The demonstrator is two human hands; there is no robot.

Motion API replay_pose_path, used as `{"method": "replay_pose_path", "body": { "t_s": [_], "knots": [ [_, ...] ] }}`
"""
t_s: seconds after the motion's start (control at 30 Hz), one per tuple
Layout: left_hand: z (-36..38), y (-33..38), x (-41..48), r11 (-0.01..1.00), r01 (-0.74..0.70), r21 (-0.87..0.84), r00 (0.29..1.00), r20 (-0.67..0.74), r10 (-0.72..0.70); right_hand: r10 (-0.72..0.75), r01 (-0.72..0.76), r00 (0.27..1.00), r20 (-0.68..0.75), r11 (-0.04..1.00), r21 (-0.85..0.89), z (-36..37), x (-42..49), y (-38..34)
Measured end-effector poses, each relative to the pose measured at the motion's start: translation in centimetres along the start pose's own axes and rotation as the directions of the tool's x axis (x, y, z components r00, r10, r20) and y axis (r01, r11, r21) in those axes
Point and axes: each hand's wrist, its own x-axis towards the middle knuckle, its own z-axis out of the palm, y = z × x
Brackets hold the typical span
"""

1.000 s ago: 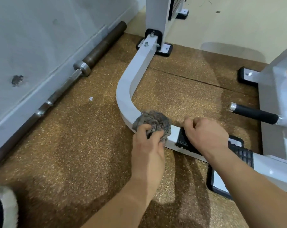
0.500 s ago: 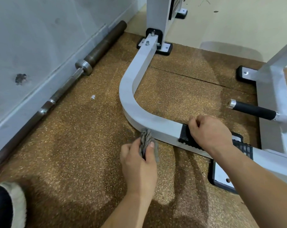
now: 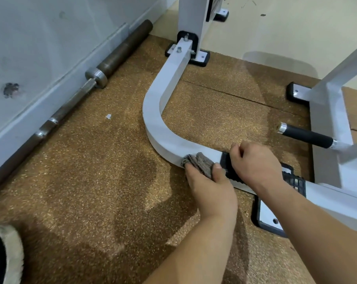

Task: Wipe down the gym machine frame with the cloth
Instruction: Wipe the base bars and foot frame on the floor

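Two hands met the presumably rigid white frame (image 3: 153, 111): left hand (image 3: 210, 187) gripped the soft, bunched cloth (image 3: 200, 161) against its side, right hand (image 3: 255, 165) curled over its black pad (image 3: 225, 160).

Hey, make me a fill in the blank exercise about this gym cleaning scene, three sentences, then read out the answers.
1. The left hand presses a grey ___ against the white frame.
2. The right hand grips the white frame at its ___ ribbed pad.
3. A barbell lies on the floor along the ___.

Missing words: cloth; black; wall.
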Motion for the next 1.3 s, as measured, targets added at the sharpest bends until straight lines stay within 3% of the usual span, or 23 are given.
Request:
{"method": "replay_pose_path", "body": {
  "t_s": [0.17, 0.3, 0.47, 0.57, 0.63, 0.67, 0.73, 0.8, 0.87, 1.07, 1.23, 1.3],
  "knots": [
    [-4.9, -0.8, 4.0, 0.977, -0.145, 0.155, 0.985, -0.070, 0.158, -0.022, 0.022, 1.000, 0.020, 1.000, 0.004, -0.3, -0.1, 0.1],
    [-3.7, -0.9, 3.9, 0.996, -0.083, 0.020, 0.985, -0.152, 0.085, -0.017, 0.017, 1.000, 0.006, 1.000, -0.011, 0.2, 0.0, 0.1],
    [0.5, -1.1, -1.3, 1.000, -0.006, 0.004, 0.996, 0.086, 0.005, -0.015, 0.015, 0.999, -0.029, 1.000, 0.002, 0.2, -0.3, 0.1],
    [-2.3, 0.0, 1.9, 1.000, -0.001, 0.019, 1.000, -0.023, 0.001, -0.001, 0.001, 1.000, 0.007, 1.000, -0.001, 0.0, -0.3, 0.1],
    [-4.8, 2.5, 4.5, 0.990, -0.111, 0.083, 0.984, -0.131, 0.121, 0.000, 0.000, 1.000, 0.003, 1.000, -0.011, -0.1, -0.4, -0.2],
    [-5.7, 3.9, 5.4, 0.951, -0.243, 0.191, 0.957, -0.111, 0.267, 0.005, -0.005, 1.000, -0.004, 1.000, -0.016, -0.1, -0.4, -0.2],
    [-6.3, 5.2, 6.3, 0.697, -0.542, 0.469, 0.825, 0.142, 0.546, 0.016, -0.016, 1.000, -0.003, 0.999, -0.031, 0.0, -0.5, -0.2],
    [-5.7, 4.5, 6.7, 0.344, -0.717, 0.606, 0.672, 0.471, 0.571, 0.031, -0.031, 1.000, 0.003, 0.999, -0.035, 0.0, -0.5, -0.3],
    [-5.5, 3.1, 6.9, 0.180, -0.782, 0.597, 0.603, 0.650, 0.463, 0.041, -0.041, 0.999, 0.012, 0.998, -0.041, -0.1, -0.5, -0.3],
    [-7.7, 2.4, 8.7, -0.038, -0.837, 0.546, 0.496, 0.785, 0.371, 0.042, -0.041, 0.999, 0.021, 0.999, -0.035, -0.3, -0.7, -0.3],
    [-7.8, 3.4, 9.2, -0.008, -0.745, 0.667, 0.612, 0.688, 0.391, 0.041, -0.040, 0.999, 0.029, 0.998, -0.047, -0.6, -0.8, -0.7],
    [-6.8, 2.6, 7.6, 0.029, -0.736, 0.676, 0.625, 0.663, 0.413, 0.049, -0.048, 0.998, 0.027, 0.998, -0.046, -0.6, -0.8, -0.7]
  ]
}}
